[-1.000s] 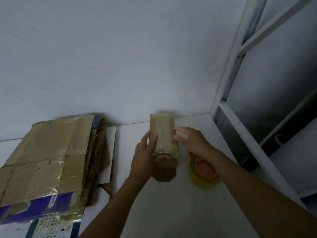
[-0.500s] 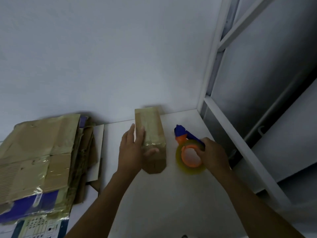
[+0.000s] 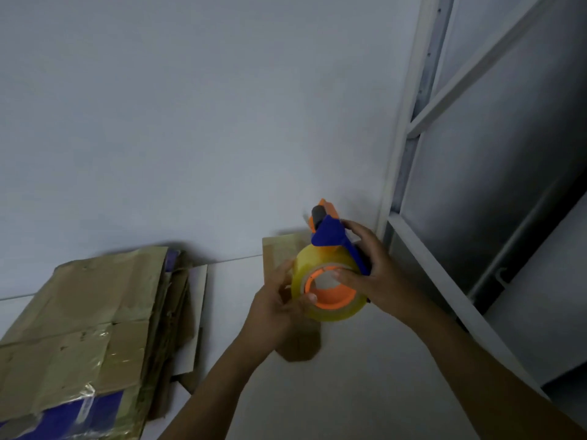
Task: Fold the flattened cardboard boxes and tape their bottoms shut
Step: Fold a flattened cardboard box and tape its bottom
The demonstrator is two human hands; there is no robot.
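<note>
Your right hand (image 3: 378,274) grips the blue-and-orange tape dispenser (image 3: 330,236), now lifted over the brown cardboard box (image 3: 279,252) at the bench (image 3: 349,392) far edge; left hand (image 3: 273,308) now pinches its yellow roll (image 3: 313,262). Taping likely next.

Partly hidden: the tape dispenser (image 3: 320,255) and the left hand (image 3: 270,309) cover most of the small cardboard box (image 3: 277,254). I see only its far corner and a blurred lower end. Whether the left hand grips the box or the tape roll, I cannot tell. The right hand (image 3: 381,277) hides the dispenser's handle. The stack of flattened cardboard boxes (image 3: 79,312) is cut off by the left and bottom edges, and its print is too small to read.
</note>
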